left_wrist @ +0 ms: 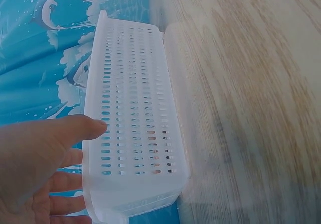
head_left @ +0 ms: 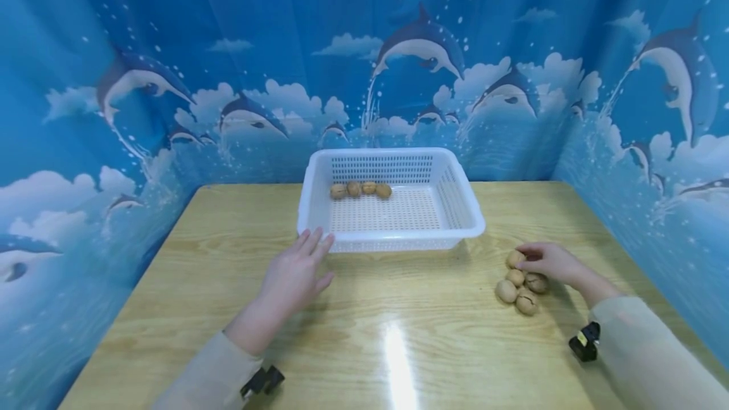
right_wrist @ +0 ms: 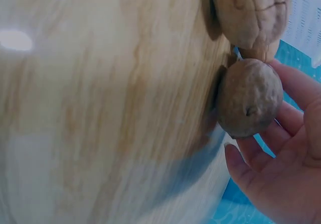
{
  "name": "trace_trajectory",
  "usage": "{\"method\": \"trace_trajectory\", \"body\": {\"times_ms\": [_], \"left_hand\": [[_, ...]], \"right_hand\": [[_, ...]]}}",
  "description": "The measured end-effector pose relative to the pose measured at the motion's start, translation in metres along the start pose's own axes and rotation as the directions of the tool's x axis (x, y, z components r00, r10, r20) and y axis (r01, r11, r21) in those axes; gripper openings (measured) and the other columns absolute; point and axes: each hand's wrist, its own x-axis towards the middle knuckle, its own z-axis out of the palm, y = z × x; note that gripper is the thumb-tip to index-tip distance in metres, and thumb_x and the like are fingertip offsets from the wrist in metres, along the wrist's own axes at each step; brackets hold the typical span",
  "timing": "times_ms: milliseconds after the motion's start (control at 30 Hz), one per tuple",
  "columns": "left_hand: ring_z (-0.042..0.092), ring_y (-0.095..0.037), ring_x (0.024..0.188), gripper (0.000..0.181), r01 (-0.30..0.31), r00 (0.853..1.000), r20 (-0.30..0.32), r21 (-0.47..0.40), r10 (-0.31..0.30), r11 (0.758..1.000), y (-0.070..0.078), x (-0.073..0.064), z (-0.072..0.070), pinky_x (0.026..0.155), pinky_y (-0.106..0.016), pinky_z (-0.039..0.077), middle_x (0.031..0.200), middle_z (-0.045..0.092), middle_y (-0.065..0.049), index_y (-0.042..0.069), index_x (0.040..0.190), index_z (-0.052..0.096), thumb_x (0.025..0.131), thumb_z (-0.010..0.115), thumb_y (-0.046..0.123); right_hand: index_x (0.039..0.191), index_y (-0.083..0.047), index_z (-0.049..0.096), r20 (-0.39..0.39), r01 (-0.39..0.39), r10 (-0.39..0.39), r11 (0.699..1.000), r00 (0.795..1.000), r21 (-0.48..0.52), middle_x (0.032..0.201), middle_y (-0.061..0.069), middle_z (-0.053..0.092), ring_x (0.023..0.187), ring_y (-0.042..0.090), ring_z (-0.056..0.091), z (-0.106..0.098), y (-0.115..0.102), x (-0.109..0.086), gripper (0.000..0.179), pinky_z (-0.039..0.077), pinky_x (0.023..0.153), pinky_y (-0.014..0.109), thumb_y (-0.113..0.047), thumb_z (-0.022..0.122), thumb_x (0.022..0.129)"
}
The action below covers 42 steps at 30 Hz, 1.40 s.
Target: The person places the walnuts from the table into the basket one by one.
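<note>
My left hand lies at the near left corner of a white plastic basket, its fingers fairly straight at the rim. The left wrist view has the thumb in front of the basket's slotted wall. Several walnuts sit in a row inside, along the back left. On the table's right side, my right hand pinches the farthest walnut of a small cluster between thumb and fingers. In the right wrist view a nearer walnut partly hides that grip.
More walnuts lie close together just below the right hand. The wooden table carries a bright light reflection near its front. Blue dolphin-print curtains hang behind and at both sides.
</note>
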Motion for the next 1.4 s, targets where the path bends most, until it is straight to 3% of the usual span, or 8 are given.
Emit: {"method": "trace_trajectory", "body": {"times_ms": [200, 400, 867, 1167, 1400], "left_hand": [[0.05, -0.039, 0.118, 0.069, 0.007, 1.0, 0.01, 0.001, -0.008, 1.0, 0.0, 0.002, -0.001, 0.087, -0.048, 0.05, 0.135, 0.047, -0.02, 0.007, 0.132, 0.052, 0.075, 0.076, 0.037], [0.049, -0.039, 0.118, 0.07, 0.003, 1.0, 0.007, 0.008, -0.003, 1.0, -0.001, 0.004, -0.003, 0.088, -0.048, 0.05, 0.135, 0.047, -0.02, 0.008, 0.133, 0.051, 0.074, 0.077, 0.037], [0.052, -0.039, 0.115, 0.069, -0.016, 0.999, -0.037, 0.014, 0.017, 1.0, -0.002, 0.006, -0.003, 0.084, -0.048, 0.052, 0.132, 0.05, -0.021, 0.006, 0.13, 0.054, 0.073, 0.078, 0.036], [0.052, -0.04, 0.114, 0.069, -0.019, 0.999, -0.032, 0.007, 0.019, 1.0, 0.0, 0.003, -0.002, 0.084, -0.048, 0.052, 0.131, 0.05, -0.021, 0.006, 0.13, 0.054, 0.073, 0.078, 0.036], [0.053, -0.04, 0.113, 0.068, -0.013, 0.999, -0.042, -0.006, 0.012, 1.0, 0.0, 0.0, 0.0, 0.08, -0.049, 0.054, 0.131, 0.051, -0.021, 0.006, 0.129, 0.055, 0.072, 0.079, 0.035]], "right_hand": [[0.124, 0.012, 0.051, -0.044, -0.028, 0.026, 0.998, 0.999, -0.047, 0.116, 0.032, 0.055, 0.104, 0.046, 0.053, 0.0, -0.003, 0.004, 0.055, 0.047, 0.084, 0.055, -0.03, 0.063, 0.089], [0.131, 0.009, 0.045, -0.091, -0.073, 0.071, 0.997, 0.993, -0.02, 0.122, 0.033, 0.051, 0.11, 0.048, 0.048, -0.007, -0.016, 0.003, 0.065, 0.046, 0.084, 0.057, -0.04, 0.058, 0.091], [0.133, 0.007, 0.043, -0.187, 0.035, -0.022, 0.997, 0.982, 0.068, 0.128, 0.028, 0.049, 0.115, 0.043, 0.046, -0.027, -0.048, 0.0, 0.061, 0.044, 0.092, 0.055, -0.036, 0.057, 0.093], [0.138, 0.003, 0.04, -0.186, 0.033, -0.006, 0.989, 0.982, 0.142, 0.128, 0.028, 0.048, 0.11, 0.045, 0.05, -0.033, -0.061, -0.004, 0.062, 0.048, 0.086, 0.054, -0.037, 0.055, 0.093], [0.136, 0.005, 0.041, -0.198, 0.079, -0.048, 0.985, 0.979, 0.156, 0.13, 0.027, 0.048, 0.111, 0.045, 0.049, -0.037, -0.075, -0.002, 0.06, 0.051, 0.084, 0.05, -0.034, 0.056, 0.093]]}}
